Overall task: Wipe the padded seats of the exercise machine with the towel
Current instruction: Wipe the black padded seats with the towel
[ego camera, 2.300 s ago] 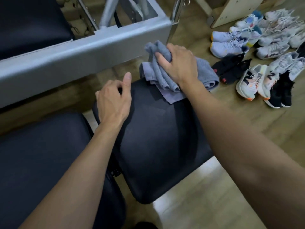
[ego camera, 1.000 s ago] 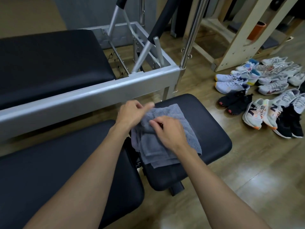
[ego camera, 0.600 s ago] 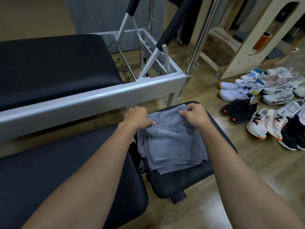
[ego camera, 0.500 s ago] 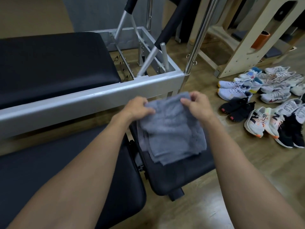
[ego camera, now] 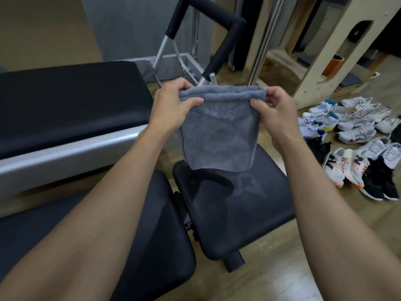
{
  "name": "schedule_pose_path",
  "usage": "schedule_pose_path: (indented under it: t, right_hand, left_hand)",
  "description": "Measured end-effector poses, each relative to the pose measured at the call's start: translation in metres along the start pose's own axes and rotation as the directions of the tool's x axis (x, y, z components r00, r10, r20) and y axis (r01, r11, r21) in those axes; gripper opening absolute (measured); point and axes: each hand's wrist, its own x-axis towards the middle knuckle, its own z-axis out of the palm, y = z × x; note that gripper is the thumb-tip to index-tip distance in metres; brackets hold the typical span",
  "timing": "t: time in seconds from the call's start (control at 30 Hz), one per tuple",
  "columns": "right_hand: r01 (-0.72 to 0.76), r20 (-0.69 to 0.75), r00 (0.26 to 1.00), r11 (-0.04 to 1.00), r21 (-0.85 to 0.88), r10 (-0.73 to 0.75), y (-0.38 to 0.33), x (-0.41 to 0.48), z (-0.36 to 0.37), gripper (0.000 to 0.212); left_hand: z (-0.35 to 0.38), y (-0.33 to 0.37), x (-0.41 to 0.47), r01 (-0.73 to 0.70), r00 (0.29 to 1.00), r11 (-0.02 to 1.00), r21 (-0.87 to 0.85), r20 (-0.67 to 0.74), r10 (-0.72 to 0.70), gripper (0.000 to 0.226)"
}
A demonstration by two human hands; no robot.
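Towel (ego camera: pixel 219 131) lifted off seat (ego camera: pixel 234 209); lower edge hangs clear.

A gym or exercise studio, no question about it: black padded seats (ego camera: pixel 238 213) sat low over a wooden floor (ego camera: pixel 271 279). A silver metal frame (ego camera: pixel 65 153) carried a long black pad (ego camera: pixel 65 105) and a foam-wrapped bar (ego camera: pixel 223 46). A pale wooden apparatus (ego camera: pixel 321 61) stood behind, and trainers (ego camera: pixel 351 129) lay in rows on the floor to the right.

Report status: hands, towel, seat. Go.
Left hand and right hand each pinch the towel by its top edge. Towel hangs over the small seat pad. Nothing lying on that pad.
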Motion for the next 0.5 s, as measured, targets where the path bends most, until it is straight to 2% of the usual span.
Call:
schedule_pose_path:
  t: [0.13,0.17,0.23,0.27,0.3,0.37,0.4,0.43,0.47,0.5]
  right_hand:
    - [0.022,0.039,0.999,0.999,0.027,-0.023,-0.019,0.008,0.000,0.018]
    - [0.029,0.054,0.998,0.999,0.042,-0.031,-0.022,0.004,-0.005,0.019]
    - [0.035,0.149,0.988,0.999,-0.029,-0.030,-0.022,-0.013,-0.024,0.022]
    - [0.005,0.227,0.974,0.992,-0.128,0.025,-0.013,-0.026,-0.036,0.023]
    - [-0.031,0.315,0.942,0.969,-0.246,0.111,-0.001,-0.041,-0.047,0.028]
    - [-0.071,0.409,0.861,0.869,-0.490,0.301,0.033,-0.070,-0.062,0.046]
    - [-0.076,0.399,0.846,0.821,-0.567,0.354,0.049,-0.081,-0.064,0.052]
    - [-0.093,0.369,0.851,0.797,-0.597,0.375,0.061,-0.089,-0.062,0.053]
    - [-0.107,0.334,0.868,0.796,-0.596,0.368,0.071,-0.093,-0.054,0.049]
    - [-0.090,0.322,0.887,0.806,-0.585,0.332,0.074,-0.097,-0.040,0.043]
  left_hand:
    - [-0.016,0.014,-0.001,-0.037,0.998,0.999,0.000,-0.041,0.037,0.021]
    - [-0.021,0.015,-0.005,-0.055,0.998,0.998,-0.006,0.000,0.055,0.021]
    - [-0.025,0.016,-0.024,-0.112,0.966,0.993,-0.029,0.231,0.116,0.020]
    - [-0.019,0.015,-0.038,-0.135,0.906,0.991,-0.004,0.405,0.125,0.021]
    - [-0.010,0.012,-0.056,-0.157,0.805,0.986,0.059,0.586,0.093,0.022]
    - [0.014,0.001,-0.091,-0.172,0.498,0.970,0.170,0.865,-0.064,0.016]
    - [0.025,-0.008,-0.105,-0.113,0.391,0.977,0.183,0.912,-0.126,0.012]
    - [0.034,-0.019,-0.114,-0.026,0.382,0.985,0.173,0.912,-0.150,0.009]
    - [0.039,-0.029,-0.117,0.046,0.483,0.987,0.157,0.861,-0.160,0.008]
    - [0.042,-0.041,-0.114,0.076,0.640,0.983,0.169,0.747,-0.178,0.010]
